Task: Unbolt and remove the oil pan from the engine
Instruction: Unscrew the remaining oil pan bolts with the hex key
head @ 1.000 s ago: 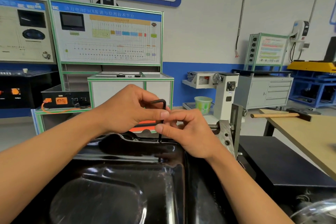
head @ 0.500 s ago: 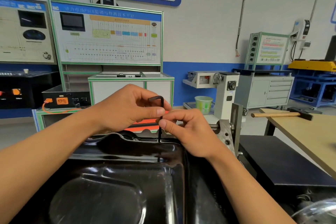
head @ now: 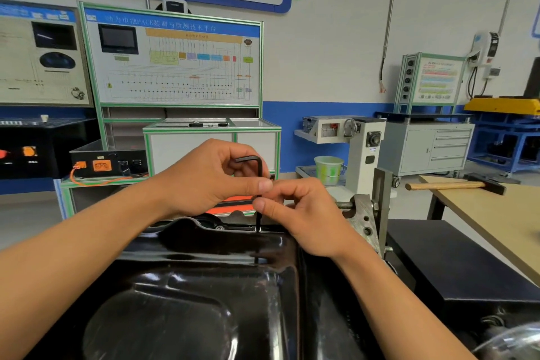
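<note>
A glossy black oil pan (head: 181,286) fills the lower part of the view, its flange running along the far edge. A black L-shaped hex key (head: 259,168) stands upright with its tip on a bolt at that far flange (head: 257,229). My left hand (head: 204,178) pinches the key's shaft just below the bend, thumb stretched to the right. My right hand (head: 304,219) pinches the shaft lower down from the right side. The bolt head itself is hidden by the key's tip.
A grey metal engine-stand bracket (head: 368,213) with a threaded rod stands right of my right hand. A wooden table (head: 502,213) with a hammer (head: 455,185) is at the far right. A black platform (head: 455,266) lies below it. Training benches line the back wall.
The key's short arm has swung from pointing at me toward the left, and both hands' fingers have shifted slightly on the shaft. The oil pan has not moved.
</note>
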Action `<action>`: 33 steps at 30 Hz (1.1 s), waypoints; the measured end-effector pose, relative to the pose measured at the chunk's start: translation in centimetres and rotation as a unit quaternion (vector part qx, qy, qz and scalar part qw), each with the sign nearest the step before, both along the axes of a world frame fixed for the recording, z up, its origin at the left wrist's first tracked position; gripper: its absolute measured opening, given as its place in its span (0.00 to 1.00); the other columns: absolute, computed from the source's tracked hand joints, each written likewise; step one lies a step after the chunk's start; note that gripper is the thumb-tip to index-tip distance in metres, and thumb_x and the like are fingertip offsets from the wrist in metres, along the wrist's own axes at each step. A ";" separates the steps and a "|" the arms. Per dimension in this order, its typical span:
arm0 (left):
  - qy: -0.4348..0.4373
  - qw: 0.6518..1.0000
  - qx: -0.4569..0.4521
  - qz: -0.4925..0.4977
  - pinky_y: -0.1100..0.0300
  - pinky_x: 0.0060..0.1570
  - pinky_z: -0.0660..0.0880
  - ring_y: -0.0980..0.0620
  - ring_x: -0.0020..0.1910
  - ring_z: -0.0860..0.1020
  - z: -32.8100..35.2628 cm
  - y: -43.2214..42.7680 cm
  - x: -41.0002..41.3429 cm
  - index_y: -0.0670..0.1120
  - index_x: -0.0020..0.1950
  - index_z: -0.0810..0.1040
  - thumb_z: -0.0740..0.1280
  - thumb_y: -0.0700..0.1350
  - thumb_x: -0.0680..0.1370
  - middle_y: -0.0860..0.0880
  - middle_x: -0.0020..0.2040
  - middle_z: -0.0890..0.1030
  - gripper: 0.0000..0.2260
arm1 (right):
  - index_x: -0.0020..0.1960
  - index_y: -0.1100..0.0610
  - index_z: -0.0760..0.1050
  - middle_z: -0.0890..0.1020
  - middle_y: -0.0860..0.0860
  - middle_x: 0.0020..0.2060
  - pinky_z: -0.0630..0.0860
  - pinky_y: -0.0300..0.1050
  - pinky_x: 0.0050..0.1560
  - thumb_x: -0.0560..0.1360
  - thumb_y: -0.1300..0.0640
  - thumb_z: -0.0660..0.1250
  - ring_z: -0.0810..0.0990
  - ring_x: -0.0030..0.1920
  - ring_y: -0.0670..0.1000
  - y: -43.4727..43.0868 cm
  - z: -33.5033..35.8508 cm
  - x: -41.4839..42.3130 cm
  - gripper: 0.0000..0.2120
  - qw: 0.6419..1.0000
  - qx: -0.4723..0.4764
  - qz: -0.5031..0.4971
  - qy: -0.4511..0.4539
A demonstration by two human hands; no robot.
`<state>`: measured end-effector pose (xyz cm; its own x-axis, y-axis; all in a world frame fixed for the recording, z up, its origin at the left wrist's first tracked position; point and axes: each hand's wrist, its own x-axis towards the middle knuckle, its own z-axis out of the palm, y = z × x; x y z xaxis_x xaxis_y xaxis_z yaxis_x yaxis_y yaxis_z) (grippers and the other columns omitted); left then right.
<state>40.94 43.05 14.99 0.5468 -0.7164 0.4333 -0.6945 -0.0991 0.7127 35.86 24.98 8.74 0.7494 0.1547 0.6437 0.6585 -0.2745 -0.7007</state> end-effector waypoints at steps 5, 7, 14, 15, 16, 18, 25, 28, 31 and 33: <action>0.007 0.999 0.035 -0.002 0.66 0.44 0.74 0.57 0.41 0.80 0.0 0.4 -0.1 0.50 0.49 0.87 0.71 0.47 0.72 0.47 0.43 0.87 0.08 | 0.45 0.51 0.83 0.80 0.45 0.33 0.71 0.34 0.48 0.79 0.65 0.68 0.74 0.37 0.41 -0.4 0.0 0.1 0.11 0.999 -0.020 0.013 0.029; -0.011 0.999 0.028 0.016 0.66 0.44 0.76 0.58 0.41 0.82 0.1 0.2 -0.2 0.47 0.47 0.86 0.72 0.47 0.71 0.49 0.42 0.87 0.08 | 0.47 0.52 0.84 0.81 0.55 0.33 0.71 0.41 0.45 0.79 0.63 0.69 0.73 0.37 0.46 -0.3 0.0 0.1 0.09 0.999 -0.024 0.016 0.024; -0.031 0.998 0.004 0.046 0.58 0.36 0.66 0.51 0.33 0.70 -0.2 -0.4 -0.5 0.35 0.37 0.77 0.76 0.49 0.66 0.45 0.31 0.75 0.18 | 0.42 0.51 0.85 0.74 0.46 0.27 0.66 0.40 0.34 0.72 0.63 0.76 0.66 0.31 0.52 -0.2 -0.1 0.4 0.07 0.999 0.030 0.018 0.002; -0.034 0.998 0.006 0.045 0.57 0.37 0.66 0.50 0.34 0.69 -0.2 -0.4 -0.5 0.34 0.37 0.76 0.76 0.50 0.66 0.44 0.31 0.74 0.19 | 0.45 0.57 0.86 0.76 0.52 0.28 0.67 0.42 0.36 0.73 0.64 0.75 0.67 0.32 0.52 -0.2 -0.1 0.4 0.04 0.999 0.026 0.021 0.007; -0.037 0.998 0.009 0.042 0.55 0.37 0.66 0.49 0.34 0.69 -0.2 -0.3 -0.5 0.35 0.38 0.77 0.76 0.50 0.66 0.41 0.32 0.74 0.19 | 0.47 0.61 0.85 0.78 0.60 0.30 0.68 0.44 0.38 0.74 0.65 0.74 0.68 0.34 0.53 -0.1 -0.1 0.4 0.03 0.999 0.020 0.026 0.011; -0.041 0.999 0.014 0.032 0.51 0.41 0.73 0.47 0.37 0.74 0.0 -0.1 -0.4 0.40 0.41 0.82 0.75 0.50 0.67 0.39 0.35 0.79 0.13 | 0.50 0.63 0.85 0.80 0.71 0.38 0.69 0.48 0.45 0.76 0.65 0.72 0.71 0.39 0.54 -0.1 -0.1 0.2 0.05 0.999 0.013 0.039 0.018; -0.045 0.998 0.038 0.038 0.57 0.54 0.77 0.50 0.48 0.83 0.2 0.3 -0.4 0.48 0.46 0.87 0.72 0.51 0.71 0.50 0.44 0.87 0.10 | 0.53 0.59 0.84 0.80 0.61 0.34 0.70 0.44 0.43 0.80 0.64 0.66 0.71 0.37 0.51 -0.1 0.0 -0.3 0.08 0.998 -0.005 0.040 0.046; -0.060 0.996 0.007 0.058 0.50 0.47 0.76 0.46 0.39 0.79 0.2 -0.1 -0.6 0.42 0.38 0.82 0.75 0.52 0.68 0.40 0.38 0.83 0.13 | 0.46 0.49 0.85 0.71 0.64 0.29 0.64 0.54 0.34 0.75 0.63 0.72 0.64 0.31 0.61 0.4 0.3 -0.4 0.09 0.999 0.024 0.030 0.009; -0.044 0.997 -0.011 0.068 0.45 0.43 0.74 0.46 0.38 0.75 0.1 -0.4 -0.8 0.40 0.35 0.77 0.76 0.50 0.65 0.32 0.39 0.79 0.15 | 0.39 0.45 0.83 0.66 0.57 0.27 0.61 0.55 0.33 0.71 0.63 0.76 0.61 0.32 0.65 0.3 0.3 -0.2 0.12 0.999 0.047 0.009 -0.016; -0.042 0.997 -0.010 0.066 0.49 0.43 0.72 0.46 0.38 0.74 0.0 -0.4 -0.8 0.41 0.34 0.77 0.76 0.51 0.64 0.32 0.38 0.79 0.15 | 0.40 0.49 0.84 0.68 0.62 0.28 0.63 0.57 0.34 0.71 0.63 0.77 0.63 0.33 0.65 0.3 0.2 0.0 0.10 0.999 0.037 -0.004 -0.019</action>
